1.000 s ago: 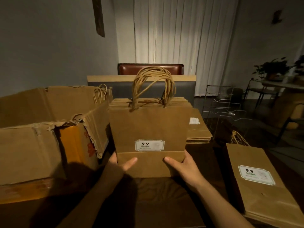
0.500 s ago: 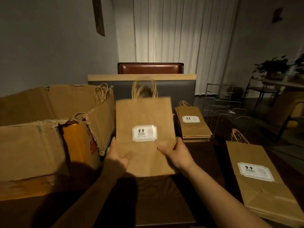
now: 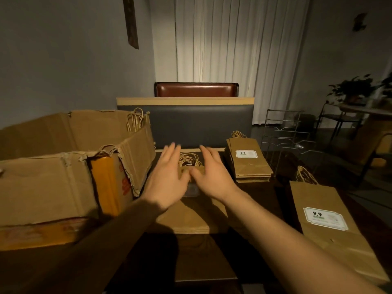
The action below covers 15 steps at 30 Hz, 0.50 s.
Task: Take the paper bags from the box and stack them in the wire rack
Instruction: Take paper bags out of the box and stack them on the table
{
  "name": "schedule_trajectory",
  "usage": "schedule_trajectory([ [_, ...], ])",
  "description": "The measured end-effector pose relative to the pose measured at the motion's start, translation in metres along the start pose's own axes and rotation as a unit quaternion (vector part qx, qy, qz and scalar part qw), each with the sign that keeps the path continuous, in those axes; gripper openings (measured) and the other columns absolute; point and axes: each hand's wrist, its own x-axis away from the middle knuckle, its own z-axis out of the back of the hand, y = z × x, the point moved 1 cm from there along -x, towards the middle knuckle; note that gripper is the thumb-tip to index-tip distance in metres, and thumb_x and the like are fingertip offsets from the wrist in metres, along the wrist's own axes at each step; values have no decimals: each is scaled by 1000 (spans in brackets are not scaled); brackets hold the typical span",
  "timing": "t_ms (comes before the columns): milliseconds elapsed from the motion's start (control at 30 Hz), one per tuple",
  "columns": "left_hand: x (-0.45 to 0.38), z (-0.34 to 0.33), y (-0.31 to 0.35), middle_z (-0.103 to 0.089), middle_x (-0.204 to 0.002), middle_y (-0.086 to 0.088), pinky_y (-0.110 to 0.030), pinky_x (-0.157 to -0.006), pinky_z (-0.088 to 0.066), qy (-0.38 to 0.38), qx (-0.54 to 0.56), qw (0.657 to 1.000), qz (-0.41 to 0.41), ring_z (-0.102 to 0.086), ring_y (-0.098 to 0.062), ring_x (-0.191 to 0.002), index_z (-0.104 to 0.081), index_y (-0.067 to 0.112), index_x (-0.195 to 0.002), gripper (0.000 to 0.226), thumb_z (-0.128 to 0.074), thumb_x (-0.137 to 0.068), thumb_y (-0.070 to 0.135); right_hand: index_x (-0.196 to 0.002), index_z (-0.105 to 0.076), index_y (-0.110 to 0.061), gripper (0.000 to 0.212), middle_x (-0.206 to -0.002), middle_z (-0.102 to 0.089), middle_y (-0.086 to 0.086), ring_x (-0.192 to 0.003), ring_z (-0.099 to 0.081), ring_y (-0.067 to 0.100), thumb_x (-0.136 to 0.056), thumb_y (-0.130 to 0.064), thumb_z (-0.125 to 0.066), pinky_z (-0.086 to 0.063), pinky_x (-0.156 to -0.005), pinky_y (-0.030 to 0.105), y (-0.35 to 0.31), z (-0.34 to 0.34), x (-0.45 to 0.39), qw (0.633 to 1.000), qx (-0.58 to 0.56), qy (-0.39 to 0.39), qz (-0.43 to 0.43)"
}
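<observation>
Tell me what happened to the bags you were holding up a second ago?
The stack of bags went from upright to lying flat on the table. The left hand and right hand let go and now spread open over it. The box, the far pile, the near-right pile and the wire rack stayed put.

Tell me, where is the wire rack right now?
In the head view the wire rack stands at the far right of the table, just right of the far stack of paper bags and in front of the white curtain.
</observation>
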Motion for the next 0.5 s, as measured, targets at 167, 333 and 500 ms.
schedule_trajectory([
  [167, -29, 90, 11, -15, -166, -4, -22, -118, -6, 65, -66, 994, -51, -11, -16, -153, -18, 11, -158, 63, -45, -102, 12, -157, -22, -7, 68, -163, -24, 12, -151, -20, 21, -102, -33, -52, -17, -120, 28, -85, 28, -46, 988, 14, 6, 153],
  [333, -57, 163, -38, -19, -166, -6, -29, -122, -12, 24, -165, 986, -14, -17, -20, -152, -18, 13, -158, 62, -44, -104, 31, -156, -27, -8, 68, -161, -31, 11, -148, -28, 24, -100, -37, -54, -23, -119, 32, -155, 11, -101, 972, 50, -35, 226],
  [500, -79, 202, -119, -22, -165, -6, -34, -120, -21, -53, -240, 968, 52, -25, -24, -150, -16, 16, -159, 73, -48, -101, 46, -155, -32, -12, 69, -159, -37, 9, -145, -34, 24, -98, -45, -55, -28, -116, 33, -198, -41, -157, 952, 119, -104, 263],
])
